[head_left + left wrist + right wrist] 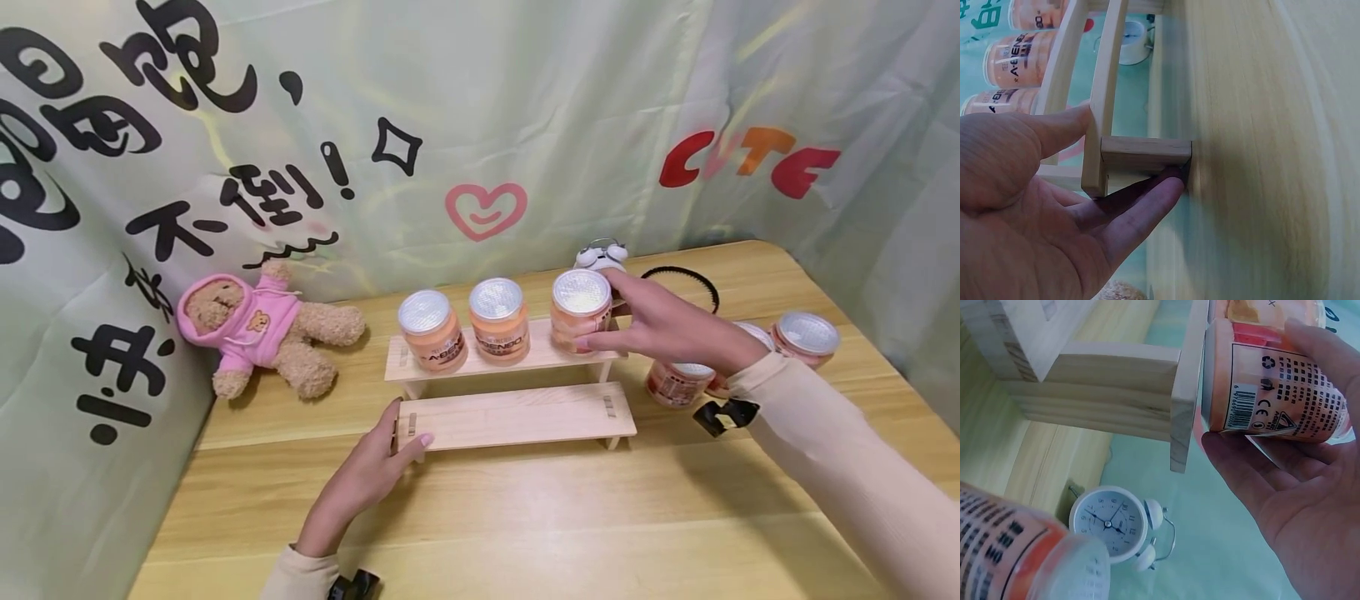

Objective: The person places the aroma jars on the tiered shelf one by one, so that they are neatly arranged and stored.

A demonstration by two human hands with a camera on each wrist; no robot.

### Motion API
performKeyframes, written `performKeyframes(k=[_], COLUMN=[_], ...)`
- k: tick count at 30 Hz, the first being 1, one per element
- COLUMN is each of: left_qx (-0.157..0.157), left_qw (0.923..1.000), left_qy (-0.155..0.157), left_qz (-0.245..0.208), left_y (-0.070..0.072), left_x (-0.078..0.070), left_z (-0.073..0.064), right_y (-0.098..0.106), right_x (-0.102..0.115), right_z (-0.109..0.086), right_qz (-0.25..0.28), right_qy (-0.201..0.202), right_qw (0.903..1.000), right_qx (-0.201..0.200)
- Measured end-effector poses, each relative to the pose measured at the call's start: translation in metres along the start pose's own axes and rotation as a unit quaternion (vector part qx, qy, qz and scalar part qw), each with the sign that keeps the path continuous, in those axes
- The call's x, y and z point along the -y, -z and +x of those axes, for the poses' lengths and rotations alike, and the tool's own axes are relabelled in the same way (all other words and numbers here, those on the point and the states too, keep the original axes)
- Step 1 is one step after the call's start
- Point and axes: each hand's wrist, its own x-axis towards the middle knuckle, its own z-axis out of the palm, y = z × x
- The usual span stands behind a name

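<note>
My right hand (663, 321) grips an orange jar with a silvery lid (582, 302) at the right end of the upper step. In the right wrist view the thumb and fingers curl round the jar (1279, 394), its base right at the board. Two like jars, a left one (433, 330) and a middle one (499, 321), stand upright on the same step. My left hand (367, 471) holds the left end of the two-step wooden rack (517, 417), thumb on the lower board. Seen from the left wrist, its fingers (1141, 212) reach under the board beside the end leg.
More orange jars, one with its label showing (677, 385) and one farther right (806, 337), stand right of the rack. A white alarm clock (1110, 524) and a black ring-shaped band (693, 279) lie behind. A teddy bear in a pink hoodie (258, 329) sits at the left.
</note>
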Motion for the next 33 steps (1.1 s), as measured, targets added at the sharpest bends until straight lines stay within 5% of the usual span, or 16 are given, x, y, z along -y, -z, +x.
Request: performKeyframes(k=[20, 27, 33], left_qx=[0.005, 0.009, 0.017], left_qw=[1.0, 0.9999, 0.9997], left_qy=[0.003, 0.008, 0.006], left_qz=[0.0, -0.004, -0.016], left_y=[0.0, 0.0, 0.001], left_x=[-0.002, -0.002, -0.002], left_z=[0.0, 0.0, -0.001], right_y=[-0.003, 0.007, 0.022], right_x=[0.001, 0.002, -0.001], right_z=[0.003, -0.017, -0.043], right_qz=[0.031, 0.006, -0.006], right_qy=[-0.029, -0.019, -0.065], right_qw=[0.9991, 0.9993, 0.9957], right_qx=[-0.01, -0.03, -0.065])
